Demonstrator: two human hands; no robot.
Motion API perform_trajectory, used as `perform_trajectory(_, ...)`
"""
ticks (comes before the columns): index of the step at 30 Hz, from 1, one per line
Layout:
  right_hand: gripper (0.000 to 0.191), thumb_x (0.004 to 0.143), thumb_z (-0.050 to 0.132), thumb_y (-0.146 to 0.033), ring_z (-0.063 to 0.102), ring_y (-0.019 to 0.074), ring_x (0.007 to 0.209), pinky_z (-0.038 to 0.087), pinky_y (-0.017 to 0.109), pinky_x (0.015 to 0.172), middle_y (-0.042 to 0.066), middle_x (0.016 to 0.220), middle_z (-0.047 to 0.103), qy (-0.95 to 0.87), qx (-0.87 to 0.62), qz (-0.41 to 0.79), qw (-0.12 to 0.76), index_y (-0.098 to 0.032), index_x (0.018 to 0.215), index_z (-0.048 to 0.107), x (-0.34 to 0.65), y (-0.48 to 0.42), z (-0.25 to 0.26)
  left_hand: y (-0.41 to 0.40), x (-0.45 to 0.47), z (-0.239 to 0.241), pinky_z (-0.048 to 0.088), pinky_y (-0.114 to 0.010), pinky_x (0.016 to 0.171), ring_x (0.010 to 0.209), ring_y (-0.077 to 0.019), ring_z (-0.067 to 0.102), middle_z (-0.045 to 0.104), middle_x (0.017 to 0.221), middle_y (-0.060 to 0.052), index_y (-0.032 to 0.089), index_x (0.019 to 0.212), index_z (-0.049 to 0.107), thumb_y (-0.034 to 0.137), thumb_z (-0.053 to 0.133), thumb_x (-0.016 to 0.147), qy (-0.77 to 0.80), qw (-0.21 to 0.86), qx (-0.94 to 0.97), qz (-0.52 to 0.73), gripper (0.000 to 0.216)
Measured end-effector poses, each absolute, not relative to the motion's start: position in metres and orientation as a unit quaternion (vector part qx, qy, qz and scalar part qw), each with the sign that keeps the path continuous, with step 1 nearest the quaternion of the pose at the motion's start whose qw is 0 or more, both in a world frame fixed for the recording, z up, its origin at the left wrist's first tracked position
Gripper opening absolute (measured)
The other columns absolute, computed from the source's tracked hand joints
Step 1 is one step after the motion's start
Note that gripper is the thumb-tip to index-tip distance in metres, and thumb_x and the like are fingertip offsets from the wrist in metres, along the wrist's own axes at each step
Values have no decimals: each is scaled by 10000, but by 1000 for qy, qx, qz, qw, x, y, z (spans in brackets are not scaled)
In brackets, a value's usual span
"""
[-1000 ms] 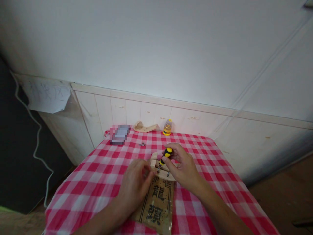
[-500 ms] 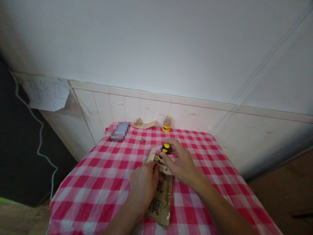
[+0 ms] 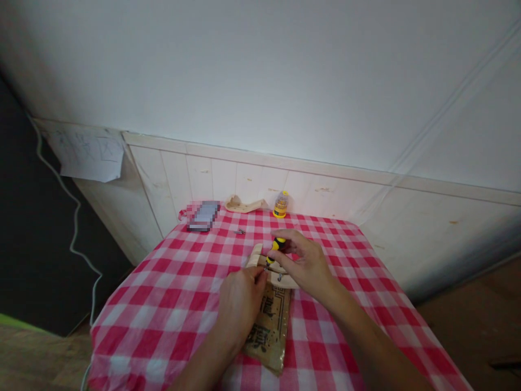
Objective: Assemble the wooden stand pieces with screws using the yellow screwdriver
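Note:
A brown wooden plaque [image 3: 269,326] with dark characters lies on the red-and-white checked tablecloth [image 3: 171,304]; a pale wooden piece [image 3: 255,255] is at its far end. My right hand [image 3: 303,266] is closed round a small yellow-and-black screwdriver [image 3: 275,250], tip pointing down at the pale piece. My left hand [image 3: 240,304] rests on the plaque's left side, fingers pinched near the screwdriver tip; what they hold is hidden.
At the table's far edge by the white panelled wall are a blurred dark object [image 3: 202,215], a curved pale wooden part [image 3: 245,205] and a small yellow bit holder [image 3: 280,204]. A small screw [image 3: 239,232] lies loose on the cloth. A white cable [image 3: 75,239] hangs at left.
The camera view has shifted a little. My left hand moved up along the plaque toward the screwdriver tip. My right hand still holds the screwdriver, now tilted lower.

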State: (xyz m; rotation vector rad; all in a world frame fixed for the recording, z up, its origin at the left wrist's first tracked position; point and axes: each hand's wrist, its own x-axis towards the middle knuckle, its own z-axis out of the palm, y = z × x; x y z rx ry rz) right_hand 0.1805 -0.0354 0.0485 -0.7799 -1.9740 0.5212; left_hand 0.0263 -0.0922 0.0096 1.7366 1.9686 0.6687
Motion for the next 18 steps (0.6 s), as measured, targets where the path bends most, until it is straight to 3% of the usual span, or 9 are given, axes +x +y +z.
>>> perform_trajectory(7,360,891,593,-118,760,182,916,635,352,851,58,1099,767,-808,-327,225,436,-242,1220,669,181,-43,57,-93,27,11,348,-292,622,813,-241,758,824,909,-86,245,999,803,327,497,1001,712,218,625,233,316)
perform_trajectory(18,211,874,732,-243,706,154,758,595,281,713,9,894,723,-793,-318,231,466,-232,1070,653,177,-33,54,-92,28,11,339,-277,611,791,-194,747,823,897,-57,245,996,799,316,491,1010,716,227,621,225,316)
